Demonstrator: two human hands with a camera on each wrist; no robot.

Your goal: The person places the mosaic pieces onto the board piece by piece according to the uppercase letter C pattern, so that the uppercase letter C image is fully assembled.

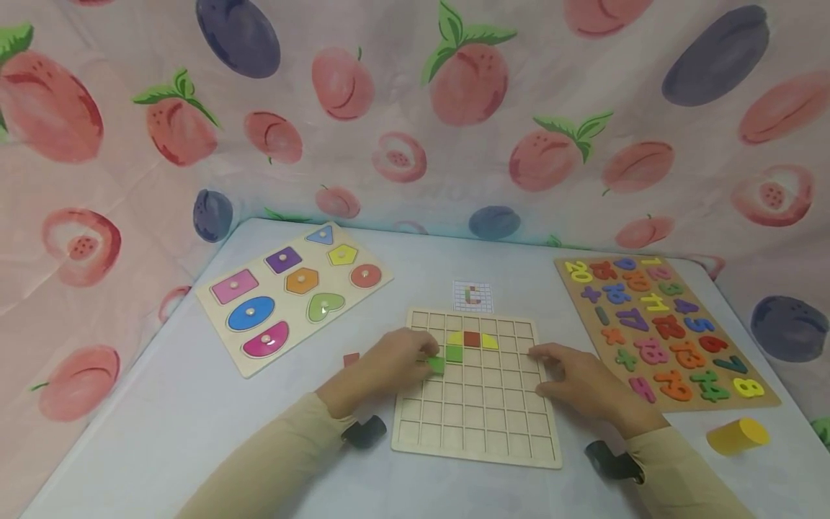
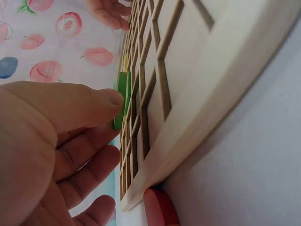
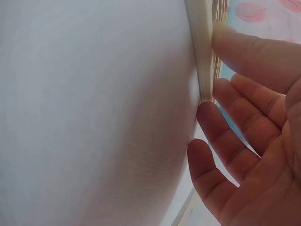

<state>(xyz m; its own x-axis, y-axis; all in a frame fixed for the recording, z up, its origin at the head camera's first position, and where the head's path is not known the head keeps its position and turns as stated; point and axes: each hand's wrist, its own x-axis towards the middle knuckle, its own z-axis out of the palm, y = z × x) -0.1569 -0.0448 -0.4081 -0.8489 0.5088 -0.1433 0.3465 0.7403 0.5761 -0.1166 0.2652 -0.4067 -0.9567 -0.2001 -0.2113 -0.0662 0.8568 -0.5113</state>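
At the middle of a white table lies one wooden grid board, with one small printed card just beyond its far edge. Four flat pieces sit on it: one red square, two yellow curved pieces, one on each side of the red, and one green square nearer the person than the left yellow one. A second green piece is over the board's left part, pinched by the left hand; whether it touches the board I cannot tell. The right hand is loosely spread, touching the board's right edge.

Only the head view takes in the puzzle with nine knobbed shapes, the one number board and the one yellow cylinder. The left wrist view adds the held piece's thin side and shows one red piece just beside the board's rim; from above, it lies by the left wrist. The right wrist view shows the thumb above the fingers at the rim.
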